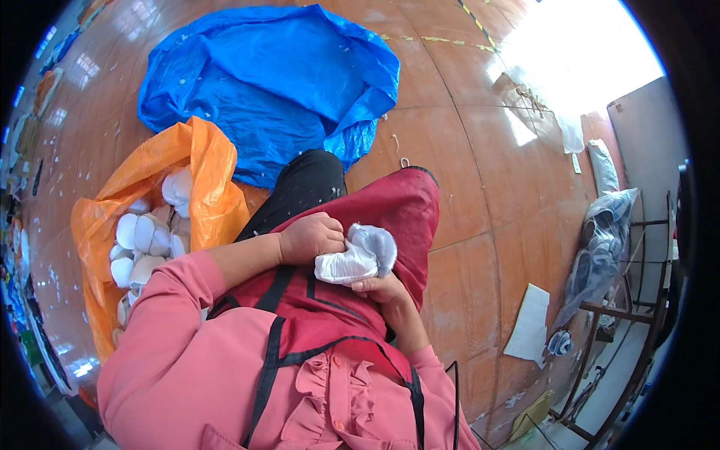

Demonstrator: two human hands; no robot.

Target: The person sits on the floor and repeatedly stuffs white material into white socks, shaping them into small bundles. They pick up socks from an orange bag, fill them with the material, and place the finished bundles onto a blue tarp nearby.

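Over my lap, a small white fabric piece with a fuzzy grey side (358, 255) is held between my hands; it looks like a small pouch or slipper upper, but I cannot tell which. My left hand (311, 238) is closed at its upper left edge, the fingertips hidden against the cloth. From below, my right hand (382, 289) grips it, thumb along the lower edge and fingers mostly hidden behind it. Beside my left arm an orange woven bag (214, 161) stands open, holding several rounded white and beige padded pieces (144, 234).
A large blue tarp or sack (262, 67) spreads on the brown floor ahead. My red apron (409, 202) covers my lap. At right are a white sheet (529, 322), a clear plastic bag with dark contents (600, 240) and a metal rack (626, 313).
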